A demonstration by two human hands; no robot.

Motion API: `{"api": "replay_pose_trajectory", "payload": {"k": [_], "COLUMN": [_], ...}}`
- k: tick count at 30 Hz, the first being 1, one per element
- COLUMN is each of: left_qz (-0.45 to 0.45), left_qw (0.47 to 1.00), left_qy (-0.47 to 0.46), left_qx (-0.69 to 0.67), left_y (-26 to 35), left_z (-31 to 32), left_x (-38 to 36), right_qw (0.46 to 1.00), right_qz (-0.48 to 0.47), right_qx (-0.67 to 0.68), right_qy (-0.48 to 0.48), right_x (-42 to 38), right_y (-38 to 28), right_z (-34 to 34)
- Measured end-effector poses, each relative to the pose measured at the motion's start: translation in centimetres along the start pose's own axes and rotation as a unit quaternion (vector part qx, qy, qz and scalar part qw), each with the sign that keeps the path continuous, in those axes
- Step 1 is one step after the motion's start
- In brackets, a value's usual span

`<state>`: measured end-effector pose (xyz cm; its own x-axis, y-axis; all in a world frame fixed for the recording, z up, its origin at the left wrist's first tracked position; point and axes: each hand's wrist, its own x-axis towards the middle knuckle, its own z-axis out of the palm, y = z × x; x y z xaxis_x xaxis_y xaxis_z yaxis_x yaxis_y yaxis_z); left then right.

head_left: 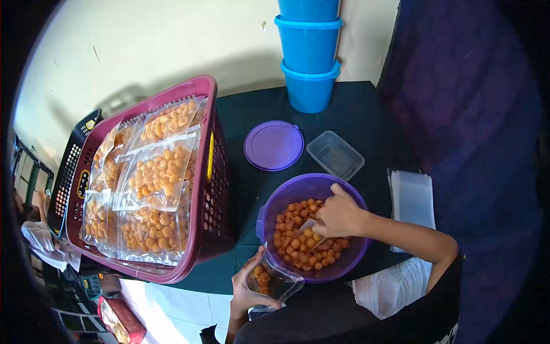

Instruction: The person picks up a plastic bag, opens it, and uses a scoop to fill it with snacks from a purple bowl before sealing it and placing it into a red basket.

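**Snack balls scooped from a purple bowl beside a half-filled bag**

No brand, label or writing can be read on any item in view.

A purple bowl (pixel 269 209) is seen on the dark worktop (pixel 355 114), at its near edge, holding a heap of small round orange snack balls (pixel 292 241). The right hand (pixel 338 217) is placed inside the bowl, its fingers closed around a small pale scoop (pixel 306 226) that is sunk among the balls. A clear plastic bag (pixel 272 280) is held just beside the bowl's near rim by the left hand (pixel 245 289), whose fingers are curled around the bag's side; a few orange balls are seen at its bottom and its mouth is turned toward the bowl.

Behind the bowl a purple lid (pixel 274 145) and an empty clear tub (pixel 335 155) are laid flat. Three blue containers (pixel 309 63) are stacked against the wall. To the left, a maroon basket (pixel 220 189) is filled with sealed clear bags of the same orange balls (pixel 154 178). A stack of flat clear bags (pixel 412 198) is laid to the right of the bowl.
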<state>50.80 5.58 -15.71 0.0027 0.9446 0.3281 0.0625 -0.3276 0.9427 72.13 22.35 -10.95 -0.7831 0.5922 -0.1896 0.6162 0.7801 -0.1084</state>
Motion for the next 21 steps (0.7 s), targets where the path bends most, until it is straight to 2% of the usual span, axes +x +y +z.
{"api": "replay_pose_trajectory", "payload": {"k": [2,4,6,7,9,10,12,13,15,18,21], "left_qz": [0.000,0.006,0.012,0.024,0.024,0.023,0.017,0.011,0.019,0.026,0.035], "left_qw": [1.000,1.000,1.000,1.000,1.000,1.000,1.000,1.000,1.000,0.999,0.999], "left_qy": [0.000,0.001,0.003,0.005,0.005,0.002,0.002,-0.003,0.006,0.021,0.032], "left_qx": [0.000,0.015,0.013,0.013,0.012,0.010,0.017,0.023,0.011,0.004,0.014], "left_y": [0.2,0.0,0.0,-0.1,-0.4,-0.4,-0.3,-0.2,-0.2,-0.2,-0.2], "left_z": [0.0,0.0,0.1,0.1,0.1,0.1,0.0,0.0,0.1,0.2,0.0], "left_x": [0.1,0.0,-0.1,-0.1,-0.1,-0.2,-0.2,-0.2,-0.3,-0.7,-0.9], "right_qw": [0.999,0.998,0.997,0.997,0.998,0.998,0.988,0.988,0.968,0.964,0.972], "right_qz": [-0.042,-0.044,-0.022,-0.023,-0.057,-0.061,-0.033,-0.035,0.008,0.026,0.029], "right_qx": [-0.022,-0.035,0.035,0.035,-0.032,-0.032,0.055,0.055,0.143,0.189,0.160], "right_qy": [0.001,0.012,-0.058,-0.059,0.006,0.005,-0.139,-0.141,-0.206,-0.188,-0.168], "right_x": [0.1,0.3,0.6,0.7,0.7,0.9,1.6,1.8,1.8,1.7,1.6], "right_y": [-0.8,-0.7,-0.5,-0.6,-1.1,-1.1,-0.8,-0.7,-0.2,0.2,0.0], "right_z": [0.9,1.3,1.7,2.4,3.6,3.3,2.1,2.1,2.2,2.0,2.4]}}
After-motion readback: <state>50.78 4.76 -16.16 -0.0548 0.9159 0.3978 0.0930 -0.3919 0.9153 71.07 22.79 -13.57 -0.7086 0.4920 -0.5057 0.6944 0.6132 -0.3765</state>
